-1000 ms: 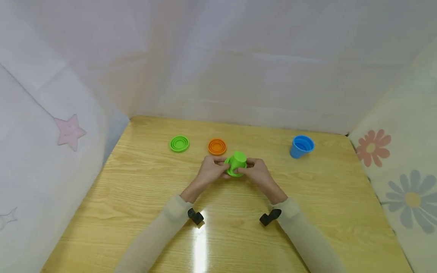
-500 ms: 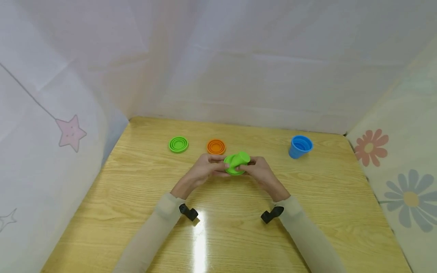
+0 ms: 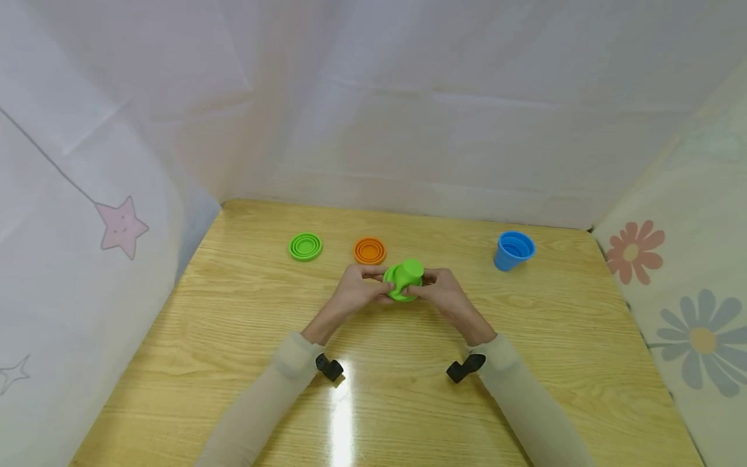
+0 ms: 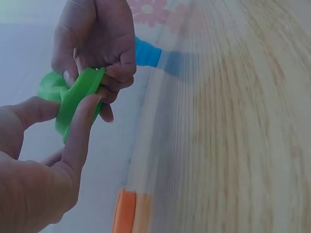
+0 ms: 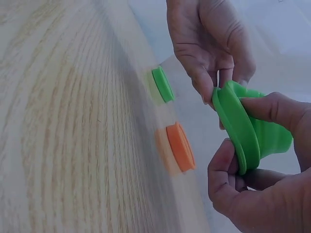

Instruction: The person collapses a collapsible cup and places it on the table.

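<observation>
Between my two hands is a green collapsible cup (image 3: 412, 268), held above the table with its narrow base up and its wide rim down. My left hand (image 3: 355, 288) pinches the rim from the left, thumb on the cup's wall. From the other side my right hand (image 3: 446, 293) grips the rim, its thumb pressing into the soft wall. The wall is dented near the thumbs, as the left wrist view of the green cup (image 4: 77, 99) also shows. In the right wrist view the cup (image 5: 257, 126) has its base partly extended. The inside of the cup is hidden.
A flattened green collapsible cup (image 3: 305, 247) and a flattened orange one (image 3: 369, 250) lie toward the back of the wooden table (image 3: 385, 402). An extended blue cup (image 3: 514, 250) stands upright at the back right. A pale cloth (image 3: 403, 130) hangs behind the table.
The green cup's base tilted to the right, then came partway back as the thumbs worked its wall. Both hands keep their hold; the left wrist shifted slightly. The other cups stay in place.
</observation>
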Available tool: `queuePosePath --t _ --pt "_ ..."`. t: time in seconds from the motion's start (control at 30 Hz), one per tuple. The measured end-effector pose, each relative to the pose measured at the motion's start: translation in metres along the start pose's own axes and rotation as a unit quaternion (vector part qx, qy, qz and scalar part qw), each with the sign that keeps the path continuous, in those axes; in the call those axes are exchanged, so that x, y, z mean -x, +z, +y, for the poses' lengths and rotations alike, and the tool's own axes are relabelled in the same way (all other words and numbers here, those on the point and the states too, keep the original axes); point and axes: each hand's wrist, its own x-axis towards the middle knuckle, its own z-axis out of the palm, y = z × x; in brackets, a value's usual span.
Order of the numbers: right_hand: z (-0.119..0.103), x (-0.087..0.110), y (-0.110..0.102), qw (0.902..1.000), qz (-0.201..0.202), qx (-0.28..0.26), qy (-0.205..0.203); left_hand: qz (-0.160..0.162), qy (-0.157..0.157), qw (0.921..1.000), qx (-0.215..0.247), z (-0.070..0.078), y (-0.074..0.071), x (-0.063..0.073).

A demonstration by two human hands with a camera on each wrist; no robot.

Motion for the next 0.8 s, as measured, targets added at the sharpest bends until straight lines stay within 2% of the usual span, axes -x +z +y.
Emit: queuePosePath --t 0.3,0.5,0.67,0.8 --pt "0.0 0.0 -0.001 0.9998 -0.018 -0.011 0.002 0.051 0.004 0.9985 -0.016 0.001 0.007 -0.002" --pt "0.006 -0.001 0.0 1.0 -0.002 -0.007 0.007 0.074 0.013 0.9965 -0.037 -0.001 0.015 -0.002" --pt "0.012 -0.003 0.003 0.9995 0.026 -0.004 0.02 0.077 0.017 0.9954 -0.054 -0.001 0.02 0.001" --pt "0.013 -0.004 0.004 0.9989 0.036 -0.01 0.029 0.053 0.011 0.9968 -0.059 0.0 0.019 0.003"
